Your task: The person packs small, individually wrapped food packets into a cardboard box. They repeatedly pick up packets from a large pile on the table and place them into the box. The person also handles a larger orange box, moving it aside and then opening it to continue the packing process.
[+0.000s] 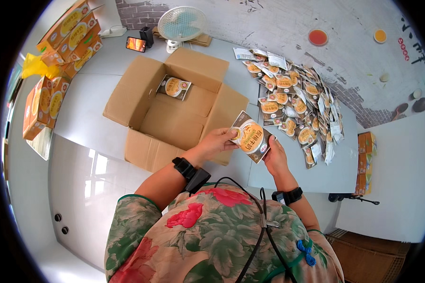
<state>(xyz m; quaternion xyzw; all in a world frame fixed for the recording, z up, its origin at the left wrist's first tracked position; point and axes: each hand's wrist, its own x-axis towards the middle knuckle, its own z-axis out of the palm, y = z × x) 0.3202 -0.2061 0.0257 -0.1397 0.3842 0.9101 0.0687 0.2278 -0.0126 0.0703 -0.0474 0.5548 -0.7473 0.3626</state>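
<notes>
Between my two hands is a printed food packet (252, 138), tilted, its front panel with a bowl picture facing up. My left hand (217, 142) pinches its left corner, thumb on top. On the packet's lower right edge is my right hand (276, 157), thumb along the side. An open cardboard box (173, 120) stands to the left with its flaps folded out. One similar packet (174, 87) lies inside against the far-left wall. To the right, a large heap of packets (285, 82) spreads over the grey table (230, 47), some showing their pale backs.
A white clip fan (181, 24) stands behind the box, beside a lit phone (136, 44) on the table. Orange cartons (71, 32) are stacked at the far left near a yellow plastic bag (39, 66). More cartons (364, 162) stand beyond the table's right end. Black cables (264, 219) hang over my chest.
</notes>
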